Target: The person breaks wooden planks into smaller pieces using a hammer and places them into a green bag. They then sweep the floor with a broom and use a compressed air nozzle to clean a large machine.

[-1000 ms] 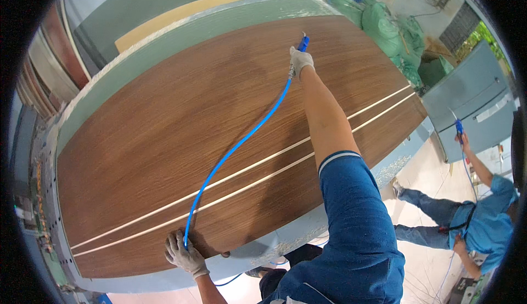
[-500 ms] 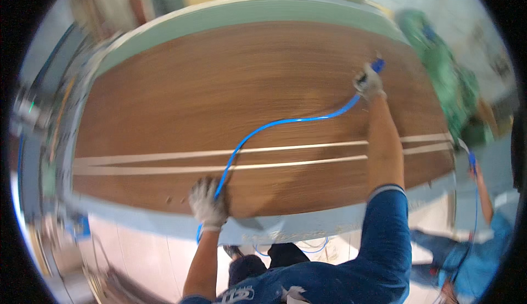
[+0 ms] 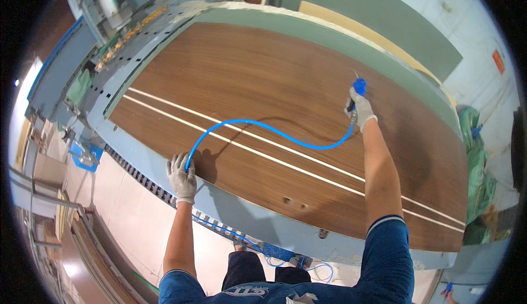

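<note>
My right hand (image 3: 360,109), in a pale work glove, is closed round a blue air blow gun (image 3: 359,86) with a thin nozzle aimed away from me. It hovers over the far right of a brown wood-grain panel (image 3: 274,73). A bright blue air hose (image 3: 313,147) runs from the gun in an S-curve above the panel to my left hand (image 3: 182,178). That gloved hand grips the hose at the panel's near left edge. Two narrow pale strips (image 3: 285,153) lie lengthwise across the panel, beneath the hose. Small dark marks or bits (image 3: 287,200) show near the front edge.
The panel rests on a grey machine bed (image 3: 236,208) with a green board (image 3: 263,21) behind it. Machinery (image 3: 112,2) stands at the far left, stacked boards (image 3: 88,254) at lower left. Green plastic sheeting (image 3: 476,156) hangs at right. Another person's hand (image 3: 449,297) shows at lower right.
My view has turned, so the panel now slants down to the right. My left hand has slid leftward along the near edge with the hose. The other person has mostly left the view.
</note>
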### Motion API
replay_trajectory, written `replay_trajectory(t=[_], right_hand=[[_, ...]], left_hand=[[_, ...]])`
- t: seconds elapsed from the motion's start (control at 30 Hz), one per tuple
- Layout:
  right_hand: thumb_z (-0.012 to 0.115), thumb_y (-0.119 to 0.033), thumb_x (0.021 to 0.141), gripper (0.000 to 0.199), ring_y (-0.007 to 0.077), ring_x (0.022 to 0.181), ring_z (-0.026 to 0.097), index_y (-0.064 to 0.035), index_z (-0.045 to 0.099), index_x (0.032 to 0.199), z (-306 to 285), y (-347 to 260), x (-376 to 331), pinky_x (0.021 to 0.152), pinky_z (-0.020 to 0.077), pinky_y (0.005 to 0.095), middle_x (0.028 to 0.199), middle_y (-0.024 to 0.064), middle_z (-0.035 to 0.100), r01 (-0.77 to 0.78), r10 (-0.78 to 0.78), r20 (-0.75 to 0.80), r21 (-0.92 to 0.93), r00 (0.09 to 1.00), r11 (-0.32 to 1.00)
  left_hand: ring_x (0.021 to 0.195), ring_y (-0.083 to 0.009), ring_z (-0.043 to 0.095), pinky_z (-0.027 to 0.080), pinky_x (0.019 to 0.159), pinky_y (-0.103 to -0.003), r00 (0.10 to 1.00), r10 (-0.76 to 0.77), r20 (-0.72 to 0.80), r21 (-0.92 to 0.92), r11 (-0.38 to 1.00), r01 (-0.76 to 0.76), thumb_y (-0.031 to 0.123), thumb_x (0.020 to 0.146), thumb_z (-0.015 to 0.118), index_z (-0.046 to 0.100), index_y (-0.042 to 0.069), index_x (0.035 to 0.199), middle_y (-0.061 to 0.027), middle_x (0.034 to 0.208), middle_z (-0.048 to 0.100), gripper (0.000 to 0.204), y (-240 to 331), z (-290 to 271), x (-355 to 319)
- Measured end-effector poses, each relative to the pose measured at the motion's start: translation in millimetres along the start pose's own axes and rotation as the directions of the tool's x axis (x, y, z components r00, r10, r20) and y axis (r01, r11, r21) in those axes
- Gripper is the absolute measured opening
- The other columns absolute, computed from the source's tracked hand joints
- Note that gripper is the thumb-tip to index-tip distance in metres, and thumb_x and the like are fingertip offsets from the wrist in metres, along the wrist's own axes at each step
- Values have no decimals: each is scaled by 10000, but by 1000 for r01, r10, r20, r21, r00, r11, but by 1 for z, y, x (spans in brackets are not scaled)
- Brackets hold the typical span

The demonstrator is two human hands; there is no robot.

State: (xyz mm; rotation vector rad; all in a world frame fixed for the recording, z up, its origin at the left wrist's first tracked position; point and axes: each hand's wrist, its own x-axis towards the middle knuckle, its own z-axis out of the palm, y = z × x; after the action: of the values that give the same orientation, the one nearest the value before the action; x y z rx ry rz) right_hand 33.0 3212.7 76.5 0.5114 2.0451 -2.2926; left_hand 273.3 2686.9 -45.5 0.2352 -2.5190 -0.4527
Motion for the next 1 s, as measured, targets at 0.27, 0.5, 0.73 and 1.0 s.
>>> replay_trajectory(t=[0.27, 0.5, 0.73, 1.0], right_hand=[[658, -383, 911, 291, 128, 510, 491, -130, 582, 788, 298, 23, 30, 484, 448, 290, 625, 0, 516, 119, -75, 192, -231, 979, 966], [685, -442, 889, 328, 103, 524, 501, -139, 586, 816, 416, 34, -37, 489, 439, 262, 636, -22, 530, 57, 96, 413, -343, 905, 938], [674, -480, 888, 410, 100, 486, 523, -88, 595, 794, 434, 102, -173, 459, 424, 242, 588, 5, 551, 25, 275, 744, -364, 609, 931], [661, -422, 879, 293, 102, 564, 515, -139, 601, 830, 329, 180, -300, 539, 429, 276, 639, -24, 527, -165, 203, 739, -125, 643, 978]], left_hand=[[1303, -338, 461, 257, 1143, -511, 995, -13, 98, -88, 996, 21, 300, 942, 571, 638, 132, 1236, -112, 1312, 586, 345, -41, 10, 13], [1232, -356, 527, 395, 1041, -432, 986, -91, 138, -530, 834, 151, 217, 943, 597, 671, 94, 1174, -153, 1232, 625, 272, -53, -12, 6], [618, -65, 529, 453, 551, -227, 446, -816, 368, -633, 131, 763, 184, 923, 664, 677, 42, 1107, 26, 797, 624, 233, -165, -133, -144], [586, -94, 523, 445, 561, -255, 665, -642, 382, -244, 624, 742, 82, 817, 737, 689, 49, 1026, 17, 676, 569, 216, -183, -193, -275]])
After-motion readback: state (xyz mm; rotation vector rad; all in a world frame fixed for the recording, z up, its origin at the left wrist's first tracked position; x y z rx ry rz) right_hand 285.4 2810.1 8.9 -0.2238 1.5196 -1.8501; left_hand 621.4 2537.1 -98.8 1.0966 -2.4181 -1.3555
